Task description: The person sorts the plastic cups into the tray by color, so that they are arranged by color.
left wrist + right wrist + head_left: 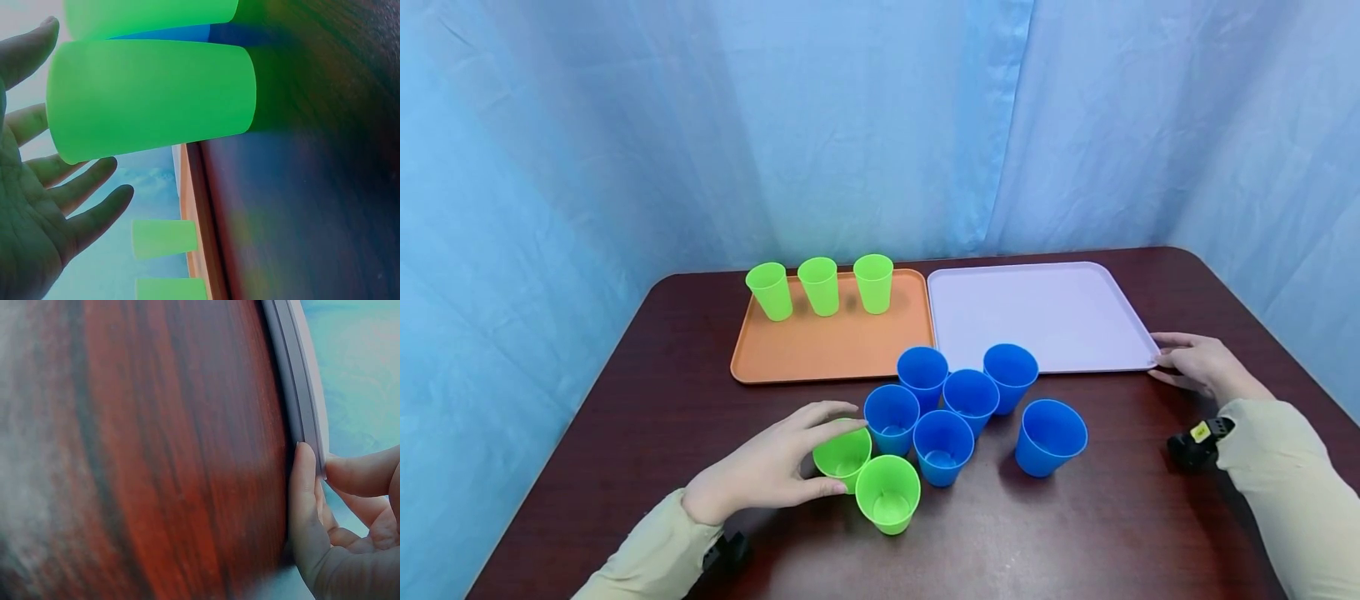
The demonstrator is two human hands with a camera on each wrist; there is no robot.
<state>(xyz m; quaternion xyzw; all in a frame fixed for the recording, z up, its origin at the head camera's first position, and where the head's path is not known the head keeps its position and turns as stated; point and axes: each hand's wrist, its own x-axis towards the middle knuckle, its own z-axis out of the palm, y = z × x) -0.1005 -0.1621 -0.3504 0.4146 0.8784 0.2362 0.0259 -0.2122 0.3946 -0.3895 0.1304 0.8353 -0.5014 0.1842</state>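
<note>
My left hand (778,462) spreads around a green cup (841,457), thumb on its near side and straight fingers past its far rim. Seen from the left wrist, that green cup (153,97) stands upright beside the palm, hiding parts of some fingers. A second green cup (888,496) stands right by the thumb tip. Far to the right, my right hand (1202,362) holds the near right corner of a lavender tray (1037,312). The right wrist view has thumb and fingers on both sides of the tray's edge (306,394).
Several blue cups (943,450) cluster right of the green ones, with one blue cup (1051,437) set apart. Three green cups (818,286) stand along the back of an orange tray (820,358), which adjoins the lavender tray. Blue curtains (880,125) hang behind the dark wooden table (647,400).
</note>
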